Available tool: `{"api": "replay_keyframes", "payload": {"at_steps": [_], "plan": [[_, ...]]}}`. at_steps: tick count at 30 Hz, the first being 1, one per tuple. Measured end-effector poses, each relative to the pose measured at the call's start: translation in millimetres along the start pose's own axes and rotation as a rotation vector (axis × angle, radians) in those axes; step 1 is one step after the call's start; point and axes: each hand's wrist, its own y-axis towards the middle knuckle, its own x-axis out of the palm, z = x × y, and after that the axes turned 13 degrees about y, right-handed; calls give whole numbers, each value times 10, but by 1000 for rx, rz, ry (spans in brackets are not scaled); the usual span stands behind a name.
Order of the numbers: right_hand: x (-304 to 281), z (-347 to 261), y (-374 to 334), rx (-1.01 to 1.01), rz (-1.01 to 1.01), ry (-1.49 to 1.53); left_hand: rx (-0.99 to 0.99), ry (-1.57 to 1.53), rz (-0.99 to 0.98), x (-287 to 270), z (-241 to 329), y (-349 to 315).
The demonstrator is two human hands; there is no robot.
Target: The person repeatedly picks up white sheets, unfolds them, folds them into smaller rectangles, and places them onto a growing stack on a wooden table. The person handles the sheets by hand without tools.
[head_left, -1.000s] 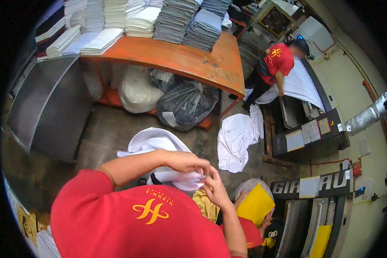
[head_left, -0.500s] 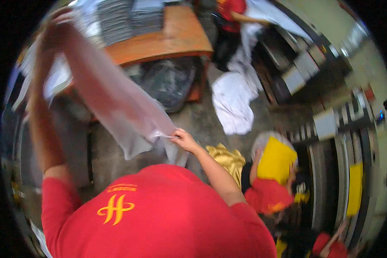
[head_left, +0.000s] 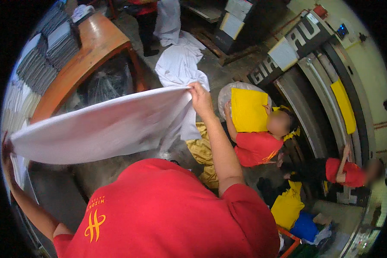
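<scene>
Here we are, 2 hands working and the white cloth (head_left: 103, 122) hanging spread between them, in front of the red-shirted wearer! The right grip (head_left: 199, 96) is pinching the upper edge near the right end, thumb and fingers closing on the fabric. Over at the far left rim, the left grip (head_left: 7, 148) is grasping the opposite end, though shadow is hiding its finger detail. That top edge is running almost straight, slanting higher toward the right, while a loose fold is drooping below the right grip, near the gold cloth (head_left: 202, 150)

Good handling here, I'd judge, is asking for even pull from both sides, fingertips sitting right at the corners, and that drooping fold being shaken smooth. Clearance is mattering too: another white cloth (head_left: 178, 64) is lying on the floor beyond, the orange table (head_left: 96, 34) is standing ahead to the left, and a co-worker (head_left: 258, 146) is holding a yellow cloth (head_left: 249, 107) to the right, so wide swings are looking risky
</scene>
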Motion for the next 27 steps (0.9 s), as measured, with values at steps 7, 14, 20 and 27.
{"api": "replay_keyframes", "payload": {"at_steps": [7, 14, 20, 27], "plan": [[-493, -243, 56, -86, 131, -213, -304, -222, -421, 1150, -409, -375], [-679, -256, 80, -193, 453, -216, -129, -498, -96, 2130, -447, -768], [-930, -201, 46, -164, 519, -347, -166, -469, -18, 2303, -316, -954], [-349, -246, 108, 18, 465, 564, -171, -448, 16, 2228, -202, -1049]]}}
